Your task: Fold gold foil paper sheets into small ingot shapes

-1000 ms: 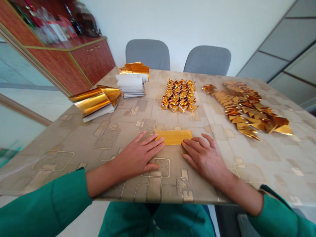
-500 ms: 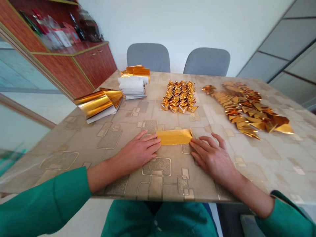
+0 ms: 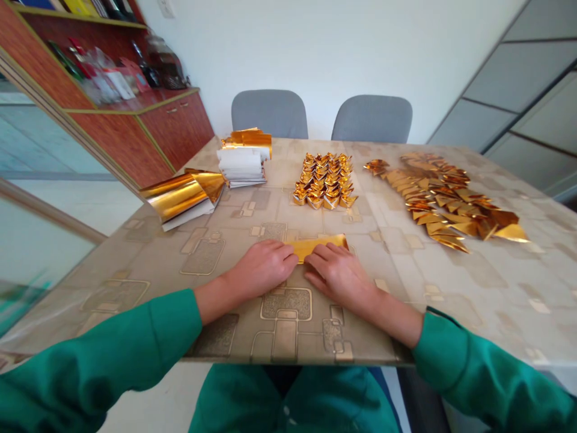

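Observation:
A folded strip of gold foil paper (image 3: 321, 243) lies flat before me, its right end lifted a little. My left hand (image 3: 273, 261) is closed on the strip's left end, with fingers curled and the thumb tucked out of sight. My right hand (image 3: 336, 270) lies close beside it, fingers bent together over the strip's near edge and middle, gripping it there. Both hands cover part of the paper, so the fold under the fingertips is hidden.
Beyond the strip stand rows of folded gold paper ingots (image 3: 324, 180). Flat folded gold pieces (image 3: 442, 192) spread over the right side. Gold foil sheets (image 3: 183, 195) and a stack of white-backed paper (image 3: 243, 167) lie left. Two grey chairs (image 3: 270, 114) stand behind the patterned table (image 3: 202, 258).
My right hand has slid left along the strip from its right end, close to the left hand. The left hand's fingers have curled over the left end. The view has tilted up slightly.

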Demonstrator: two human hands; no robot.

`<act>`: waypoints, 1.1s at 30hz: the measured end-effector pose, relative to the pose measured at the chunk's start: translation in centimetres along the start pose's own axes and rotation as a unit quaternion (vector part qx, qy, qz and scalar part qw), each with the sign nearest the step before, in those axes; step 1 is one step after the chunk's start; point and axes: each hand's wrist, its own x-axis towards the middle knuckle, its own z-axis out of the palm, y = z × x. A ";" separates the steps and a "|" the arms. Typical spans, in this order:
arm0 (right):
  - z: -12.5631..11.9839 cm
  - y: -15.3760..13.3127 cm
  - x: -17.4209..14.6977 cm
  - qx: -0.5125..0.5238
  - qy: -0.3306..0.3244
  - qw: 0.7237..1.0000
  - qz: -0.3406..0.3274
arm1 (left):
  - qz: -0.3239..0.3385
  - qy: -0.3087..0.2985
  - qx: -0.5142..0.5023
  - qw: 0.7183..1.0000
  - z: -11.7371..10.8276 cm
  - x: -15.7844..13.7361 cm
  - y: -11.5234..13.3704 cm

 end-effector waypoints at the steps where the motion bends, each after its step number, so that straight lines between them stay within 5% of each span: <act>1: 0.2 -0.2 0.5 -0.015 -0.003 1.000 0.006 | -0.006 0.003 -0.002 1.000 0.0 0.0 0.0; 8: 1.0 0.2 1.0 -0.065 0.030 0.997 0.003 | -0.076 0.017 -0.133 0.988 -0.2 -0.3 -0.3; 14: 0.9 0.6 0.4 0.015 0.045 0.999 0.023 | -0.083 0.034 -0.259 0.962 0.1 -1.1 -1.3; 33: 0.9 1.9 1.9 0.136 -0.029 0.988 0.071 | -0.204 0.062 -0.342 0.915 1.5 -1.9 -0.8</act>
